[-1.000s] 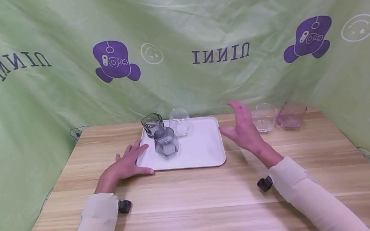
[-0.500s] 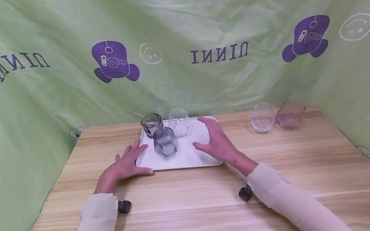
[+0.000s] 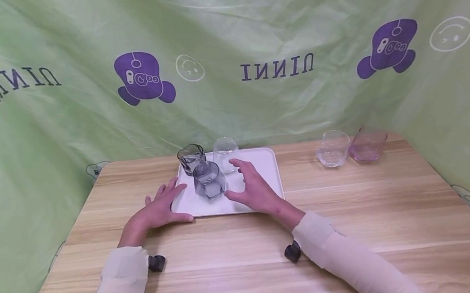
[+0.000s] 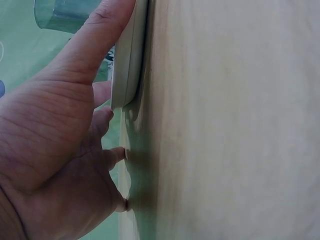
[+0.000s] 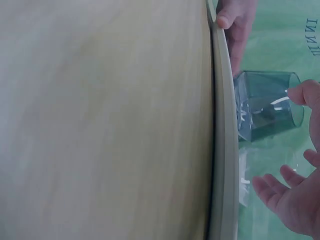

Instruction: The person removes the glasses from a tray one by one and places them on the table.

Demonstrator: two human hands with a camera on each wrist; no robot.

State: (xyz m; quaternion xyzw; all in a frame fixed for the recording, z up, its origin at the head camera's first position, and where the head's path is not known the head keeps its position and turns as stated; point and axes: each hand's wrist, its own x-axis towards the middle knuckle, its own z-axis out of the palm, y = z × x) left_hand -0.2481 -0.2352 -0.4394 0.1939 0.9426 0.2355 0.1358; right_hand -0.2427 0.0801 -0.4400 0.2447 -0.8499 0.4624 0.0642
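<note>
A white tray (image 3: pixel 265 174) lies on the wooden table and carries three glasses: a grey faceted glass (image 3: pixel 209 180) in front, a dark glass (image 3: pixel 191 158) and a clear glass (image 3: pixel 224 153) behind it. My left hand (image 3: pixel 164 205) lies flat at the tray's left front corner, its thumb (image 4: pixel 100 40) along the tray edge (image 4: pixel 129 60). My right hand (image 3: pixel 246 186) hovers over the tray with fingers spread, just right of the grey glass (image 5: pixel 265 105). Its fingertips (image 5: pixel 300 92) are close to the rim, and it holds nothing.
A clear glass (image 3: pixel 332 148) and a pink glass (image 3: pixel 368 145) stand on the table at the back right. Green printed cloth (image 3: pixel 222 45) hangs behind and along both sides. Bare wood (image 3: pixel 241 272) stretches in front of the tray.
My right hand has swept left from beside the clear glass at the back right to over the tray next to the grey glass. The left hand has stayed put.
</note>
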